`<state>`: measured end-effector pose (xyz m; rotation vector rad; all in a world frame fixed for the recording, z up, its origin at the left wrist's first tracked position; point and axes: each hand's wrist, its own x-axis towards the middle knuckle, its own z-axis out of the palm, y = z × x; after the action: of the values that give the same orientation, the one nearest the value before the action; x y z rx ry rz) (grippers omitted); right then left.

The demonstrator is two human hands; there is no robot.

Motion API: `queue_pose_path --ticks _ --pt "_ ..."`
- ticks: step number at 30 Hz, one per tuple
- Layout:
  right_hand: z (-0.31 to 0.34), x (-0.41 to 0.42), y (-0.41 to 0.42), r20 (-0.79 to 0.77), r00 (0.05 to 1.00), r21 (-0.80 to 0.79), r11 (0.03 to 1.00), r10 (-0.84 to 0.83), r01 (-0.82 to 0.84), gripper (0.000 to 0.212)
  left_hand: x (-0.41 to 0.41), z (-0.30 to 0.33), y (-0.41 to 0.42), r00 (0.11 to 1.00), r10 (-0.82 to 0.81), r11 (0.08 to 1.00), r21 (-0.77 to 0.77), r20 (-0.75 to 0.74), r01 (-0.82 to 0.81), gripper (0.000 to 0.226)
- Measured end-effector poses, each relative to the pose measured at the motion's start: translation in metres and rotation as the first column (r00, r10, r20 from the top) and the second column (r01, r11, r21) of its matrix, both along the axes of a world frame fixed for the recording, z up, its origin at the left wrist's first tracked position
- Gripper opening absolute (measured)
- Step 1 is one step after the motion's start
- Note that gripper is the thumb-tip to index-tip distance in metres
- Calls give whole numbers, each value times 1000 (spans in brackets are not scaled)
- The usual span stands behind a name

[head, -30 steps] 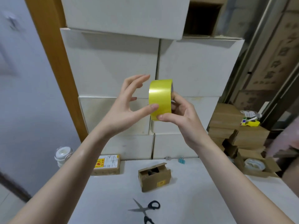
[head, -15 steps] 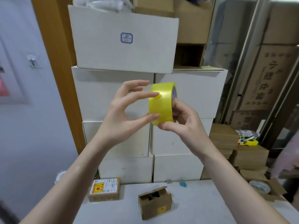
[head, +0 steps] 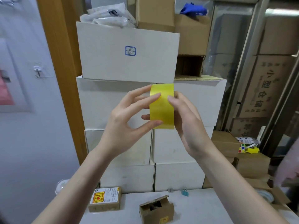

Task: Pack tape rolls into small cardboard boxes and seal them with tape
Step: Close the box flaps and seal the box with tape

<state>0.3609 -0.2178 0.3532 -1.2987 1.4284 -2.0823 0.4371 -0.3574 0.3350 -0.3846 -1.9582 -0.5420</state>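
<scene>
Both grips hold the yellow tape roll (head: 162, 106) up before the stacked white boxes (head: 116, 102): left hand (head: 127, 122) pinches it with thumb and fingertips, right hand (head: 188, 122) curls around its 3 o'clock side. At 6 o'clock, a small box (head: 157, 210) stands half open on the counter (head: 202, 207).

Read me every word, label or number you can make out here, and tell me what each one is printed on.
"小型仓储": large characters, as best I can read them, running down the tall brown cardboard carton at right.
Blue-framed stamp on the big white cardboard box: handwriting illegible.
Orange and white shipping label on the flat brown parcel: too small.
Yellow sticker on the small open cardboard box: blurred.
Yellow tape roll: no text.
</scene>
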Motion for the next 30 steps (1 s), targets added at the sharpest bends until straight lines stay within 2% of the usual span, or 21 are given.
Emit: queue_pose_path --ticks 3,6,8,10,12,15,19,24,30 --pt "4 1 -9 161 964 67 977 -211 203 36 -1 -4 1 994 38 998 -44 -101 -42 44" --pt "10 6 -15 198 937 129 956 -287 265 40 -2 -2 2 991 41 998 -38 -127 -46 43" --pt "13 8 -17 151 949 120 958 -275 259 39 -2 1 1 995 32 999 -19 -96 -34 51" --pt "14 11 -16 80 968 74 970 -239 233 35 -1 4 1 1000 6 1000 30 -3 -6 69" --pt "12 13 -16 12 968 41 967 -252 252 31 0 8 0 994 -37 995 93 106 27 77" --pt "10 14 -17 -100 962 -2 967 -255 256 34 -1 13 -1 983 -72 989 141 166 49 72" --pt "12 15 -16 -201 958 8 978 -204 210 36 -2 18 -3 983 -103 986 145 151 81 60" --pt "17 14 -17 -209 969 24 990 -129 137 33 -1 26 -11 978 -135 982 151 160 111 59" --pt "26 13 -22 -218 967 57 988 -129 145 31 -1 37 -17 973 -150 980 159 174 123 59"
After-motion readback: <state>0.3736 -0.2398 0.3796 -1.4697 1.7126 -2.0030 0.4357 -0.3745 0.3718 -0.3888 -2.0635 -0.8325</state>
